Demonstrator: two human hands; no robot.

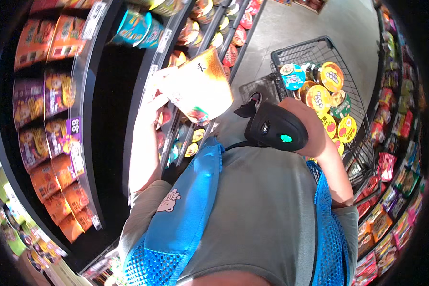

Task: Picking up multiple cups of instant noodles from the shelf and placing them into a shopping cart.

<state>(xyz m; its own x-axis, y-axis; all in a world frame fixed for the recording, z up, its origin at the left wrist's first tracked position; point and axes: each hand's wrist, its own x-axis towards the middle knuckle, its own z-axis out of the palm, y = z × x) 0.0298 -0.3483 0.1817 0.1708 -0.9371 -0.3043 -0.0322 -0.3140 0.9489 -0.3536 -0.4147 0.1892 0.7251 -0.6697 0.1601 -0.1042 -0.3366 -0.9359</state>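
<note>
In my left hand (158,91) is a white and orange paper noodle cup (202,87), tilted on its side in front of the shelf edge. Strong glare washes out part of its wall. My right hand (309,123) grips a black handheld barcode scanner (277,127) with a green light lit on its top. The scanner's front end points towards the cup, apart from it. Just beyond my right hand stands a wire shopping cart (330,44). Inside it lie several lidded noodle cups, among them a yellow one (318,99) and a blue one (292,76).
Shelving at left holds orange and purple noodle packs (59,94), a teal cup (137,30) and rows of red cups (239,35). Price tags line the shelf edges. Another shelf of bagged goods (386,164) curves along the right. Grey floor (289,21) runs between.
</note>
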